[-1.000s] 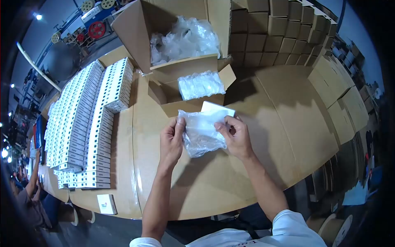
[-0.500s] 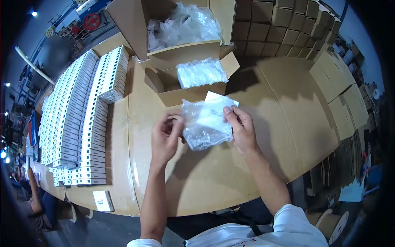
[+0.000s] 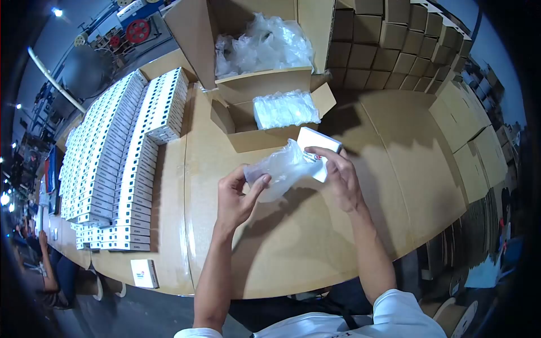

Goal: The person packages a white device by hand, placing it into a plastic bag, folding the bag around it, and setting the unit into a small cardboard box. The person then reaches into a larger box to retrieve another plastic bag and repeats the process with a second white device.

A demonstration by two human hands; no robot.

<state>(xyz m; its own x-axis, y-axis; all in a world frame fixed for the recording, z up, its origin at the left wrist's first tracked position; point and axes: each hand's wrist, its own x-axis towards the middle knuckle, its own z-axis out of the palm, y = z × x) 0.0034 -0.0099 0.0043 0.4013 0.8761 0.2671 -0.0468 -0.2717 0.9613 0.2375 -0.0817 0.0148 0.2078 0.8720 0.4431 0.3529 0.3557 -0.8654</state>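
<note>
The white box [image 3: 319, 141] is sitting tilted in our right hand [image 3: 345, 179], just in front of the open carton [image 3: 265, 139]. We are clamping it at its right side, with the index finger lying across the printed face; we cannot tell how the lower fingers are bearing on it. With our left hand [image 3: 235, 197] we are pinching a clear plastic bag [image 3: 280, 173] between thumb and fingers. The bag is reaching across to the box's left side; we cannot tell whether any of the box is lying inside it.

Risks, in our judgement:
- Film that is folding or clinging to itself could be catching a box corner and tearing.
- A one-sided grip could be letting the box slip if the bag is dragging on it.
- Too firm a pinch could be denting the box.

Inside the open carton, a wrapped bundle [image 3: 286, 110] is resting toward the right. Behind it, a large carton [image 3: 189, 36] is holding crumpled plastic [image 3: 270, 45]. To our left, rows of small boxes [image 3: 115, 152] are standing on the table [image 3: 282, 253], and a single box [image 3: 145, 274] is lying near the edge.
</note>
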